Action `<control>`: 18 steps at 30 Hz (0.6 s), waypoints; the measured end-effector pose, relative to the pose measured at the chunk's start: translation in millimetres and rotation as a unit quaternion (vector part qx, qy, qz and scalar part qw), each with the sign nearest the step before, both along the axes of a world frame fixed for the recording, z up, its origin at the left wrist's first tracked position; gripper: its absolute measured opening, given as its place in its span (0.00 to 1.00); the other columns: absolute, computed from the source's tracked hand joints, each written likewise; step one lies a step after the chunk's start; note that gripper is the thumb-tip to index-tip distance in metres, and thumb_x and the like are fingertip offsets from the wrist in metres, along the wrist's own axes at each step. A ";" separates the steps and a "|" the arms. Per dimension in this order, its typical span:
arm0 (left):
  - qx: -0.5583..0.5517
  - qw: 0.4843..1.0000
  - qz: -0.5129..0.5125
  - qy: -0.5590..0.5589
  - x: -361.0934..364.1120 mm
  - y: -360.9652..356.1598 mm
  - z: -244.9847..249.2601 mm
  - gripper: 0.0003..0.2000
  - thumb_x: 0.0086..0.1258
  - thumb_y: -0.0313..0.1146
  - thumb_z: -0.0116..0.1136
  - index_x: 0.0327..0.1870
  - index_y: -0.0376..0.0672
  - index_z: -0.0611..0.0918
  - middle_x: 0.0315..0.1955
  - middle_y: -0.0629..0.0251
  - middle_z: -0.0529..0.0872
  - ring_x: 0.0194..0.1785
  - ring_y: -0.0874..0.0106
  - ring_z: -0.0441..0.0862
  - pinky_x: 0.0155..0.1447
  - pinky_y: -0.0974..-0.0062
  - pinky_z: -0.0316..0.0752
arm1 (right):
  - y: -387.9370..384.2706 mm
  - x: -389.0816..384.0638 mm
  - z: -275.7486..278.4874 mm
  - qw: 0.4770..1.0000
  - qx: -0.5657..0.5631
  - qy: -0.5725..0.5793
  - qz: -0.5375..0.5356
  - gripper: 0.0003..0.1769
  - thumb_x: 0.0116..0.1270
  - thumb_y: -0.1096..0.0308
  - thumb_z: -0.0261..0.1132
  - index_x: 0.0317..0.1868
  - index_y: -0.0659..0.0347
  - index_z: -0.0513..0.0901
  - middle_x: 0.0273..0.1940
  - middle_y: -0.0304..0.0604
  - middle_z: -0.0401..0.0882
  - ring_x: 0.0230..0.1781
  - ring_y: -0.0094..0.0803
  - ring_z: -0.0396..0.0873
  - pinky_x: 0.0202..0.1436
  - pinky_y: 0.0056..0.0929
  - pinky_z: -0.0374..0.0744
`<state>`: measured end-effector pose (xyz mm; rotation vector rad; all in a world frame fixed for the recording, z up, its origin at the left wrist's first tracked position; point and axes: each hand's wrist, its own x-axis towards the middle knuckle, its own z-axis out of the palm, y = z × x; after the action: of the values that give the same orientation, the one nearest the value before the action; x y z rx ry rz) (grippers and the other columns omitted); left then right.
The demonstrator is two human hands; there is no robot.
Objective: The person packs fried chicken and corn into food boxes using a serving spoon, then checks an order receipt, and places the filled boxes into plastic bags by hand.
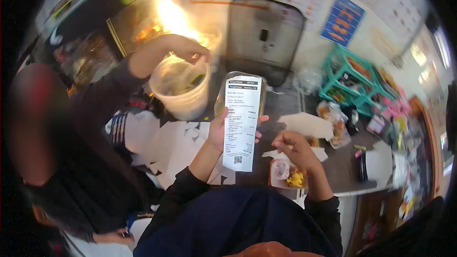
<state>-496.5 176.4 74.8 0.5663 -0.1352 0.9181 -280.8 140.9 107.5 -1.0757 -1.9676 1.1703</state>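
Observation:
A long printed receipt [242, 123] with a QR code at its lower end lies across my left hand [220, 133], its fingers showing at both sides of the paper. Behind the receipt's upper part is a container [256, 77] with a clear rim. To the right, my right hand [296, 146] has its fingers curled above an open food box [276, 179]. Inside that box are yellow pieces [295, 178] and a small wrapped item [281, 168]. What the right fingers hold, if anything, is too small to make out.
At left a co-worker [100, 90] reaches into a white tub [183, 97]. Flat carton sheets [178, 145] lie between us. An open white box [307, 124], teal baskets [350, 78] and plastic bags [335, 123] are at right. A dark lidded panel [264, 38] stands behind.

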 end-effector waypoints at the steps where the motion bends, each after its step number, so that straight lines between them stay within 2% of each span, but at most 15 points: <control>1: 0.015 1.000 -0.021 0.008 13.6 -0.4 1.0 0.34 0.59 0.55 0.37 0.62 0.43 0.52 0.56 0.38 0.57 0.42 0.51 0.75 0.45 0.57 0.71 | -11.0 8.6 -0.8 1.000 0.020 0.001 -0.021 0.08 0.61 0.70 0.53 0.27 0.66 0.72 0.21 0.37 0.70 0.23 0.21 0.69 0.28 0.19 0.69; 3: -0.020 0.997 -0.073 -0.004 40.9 -8.3 4.5 0.34 0.59 0.56 0.37 0.62 0.42 0.52 0.55 0.37 0.57 0.41 0.51 0.75 0.44 0.57 0.72 | -36.1 27.9 -4.4 0.997 0.049 -0.004 -0.060 0.06 0.60 0.74 0.53 0.27 0.67 0.71 0.23 0.36 0.70 0.24 0.19 0.69 0.28 0.18 0.70; 4: -0.035 0.995 -0.094 -0.011 55.9 -15.0 5.3 0.34 0.59 0.56 0.36 0.62 0.43 0.52 0.55 0.35 0.57 0.40 0.50 0.75 0.43 0.57 0.72 | -49.6 40.8 -4.5 0.994 -0.015 0.003 -0.106 0.08 0.61 0.72 0.53 0.25 0.66 0.70 0.20 0.35 0.68 0.22 0.18 0.68 0.26 0.18 0.68; 5: -0.047 0.993 -0.111 -0.019 71.1 -19.4 6.4 0.34 0.59 0.57 0.36 0.62 0.43 0.51 0.55 0.33 0.56 0.40 0.49 0.75 0.42 0.58 0.72 | -60.3 57.5 -8.9 0.991 0.027 -0.018 -0.128 0.11 0.62 0.70 0.52 0.23 0.65 0.68 0.18 0.34 0.67 0.19 0.16 0.65 0.24 0.17 0.66; 7: -0.010 0.992 -0.125 -0.001 99.6 -33.9 6.5 0.34 0.59 0.57 0.37 0.62 0.43 0.52 0.55 0.34 0.56 0.39 0.50 0.75 0.42 0.58 0.72 | -86.4 88.7 -12.5 0.980 -0.036 0.093 -0.172 0.12 0.63 0.69 0.51 0.22 0.64 0.69 0.18 0.34 0.66 0.19 0.15 0.63 0.23 0.16 0.64; 9: -0.009 0.990 -0.138 0.005 126.9 -55.3 9.1 0.34 0.59 0.56 0.37 0.62 0.42 0.53 0.55 0.35 0.56 0.39 0.50 0.75 0.42 0.59 0.72 | -104.0 130.6 -27.6 0.973 -0.028 0.100 -0.207 0.11 0.63 0.69 0.51 0.23 0.63 0.69 0.18 0.33 0.67 0.20 0.15 0.64 0.24 0.15 0.64; 10: 0.035 0.987 -0.154 -0.010 138.3 -63.4 11.0 0.34 0.60 0.54 0.37 0.61 0.36 0.52 0.56 0.40 0.58 0.41 0.53 0.75 0.47 0.59 0.70 | -112.5 147.1 -31.0 0.970 -0.029 0.103 -0.220 0.11 0.63 0.68 0.50 0.24 0.62 0.69 0.19 0.33 0.67 0.21 0.15 0.64 0.25 0.15 0.65; 13: 0.024 0.994 -0.105 0.025 172.0 -101.7 -0.2 0.34 0.60 0.52 0.39 0.61 0.36 0.52 0.56 0.40 0.58 0.42 0.54 0.75 0.48 0.60 0.69 | -138.2 185.0 -34.9 0.962 -0.029 0.130 -0.238 0.07 0.63 0.70 0.51 0.29 0.62 0.69 0.21 0.32 0.67 0.23 0.15 0.65 0.28 0.13 0.66; 14: 0.055 0.993 -0.099 0.034 179.6 -112.4 -5.5 0.34 0.60 0.50 0.42 0.61 0.34 0.53 0.56 0.42 0.59 0.43 0.56 0.75 0.50 0.62 0.69 | -144.7 195.7 -35.4 0.964 -0.039 0.126 -0.229 0.05 0.63 0.70 0.51 0.31 0.62 0.69 0.22 0.33 0.67 0.23 0.16 0.65 0.28 0.13 0.67; 18: 0.007 0.991 -0.043 0.129 191.8 -157.9 -43.2 0.34 0.59 0.49 0.44 0.59 0.32 0.54 0.54 0.45 0.64 0.42 0.56 0.75 0.48 0.66 0.70 | -168.6 234.3 -56.4 0.970 -0.065 0.116 -0.203 0.05 0.62 0.73 0.52 0.37 0.63 0.69 0.25 0.34 0.68 0.24 0.17 0.66 0.30 0.14 0.68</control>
<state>-304.7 18.5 31.6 0.6816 0.0663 0.7540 -46.5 -27.7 51.2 -1.2714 -1.4245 1.1460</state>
